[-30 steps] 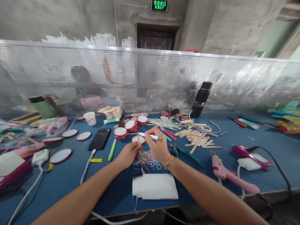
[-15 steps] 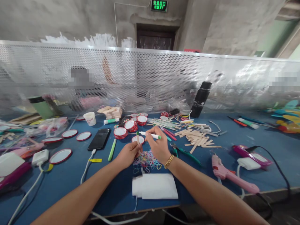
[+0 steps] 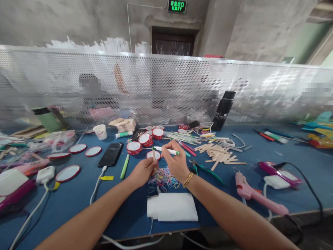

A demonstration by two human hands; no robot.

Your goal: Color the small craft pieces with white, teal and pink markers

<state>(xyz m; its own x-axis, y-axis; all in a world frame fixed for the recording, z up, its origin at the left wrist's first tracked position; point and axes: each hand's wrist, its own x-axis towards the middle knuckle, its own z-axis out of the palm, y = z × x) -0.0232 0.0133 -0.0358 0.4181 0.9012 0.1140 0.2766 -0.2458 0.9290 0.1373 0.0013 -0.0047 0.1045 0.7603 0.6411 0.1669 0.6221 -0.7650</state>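
Observation:
Upright in my left hand [image 3: 143,172] is a wooden craft stick [image 3: 153,154], pinched near its lower end; its top end is coloured green. My right hand [image 3: 176,161] grips a white marker [image 3: 166,150] with a green end, and its tip is at the stick's coloured top. Whether the tip touches the wood is too small to tell. Beneath and between the hands lies a heap of colourful small rubber bands [image 3: 163,178]. A round white disc with a red rim [image 3: 153,155] sits just behind the stick, partly covered by it.
Loose craft sticks [image 3: 221,154], green-handled pliers [image 3: 208,171] and a pink glue gun [image 3: 256,198] lie to the right. On the left are a phone [image 3: 110,155] and a green marker cap [image 3: 125,166]. A white folded cloth [image 3: 173,207] lies in front; a black bottle [image 3: 224,110] stands behind.
Both hands stay almost in place. The marker tip has shifted very slightly at the stick's green top.

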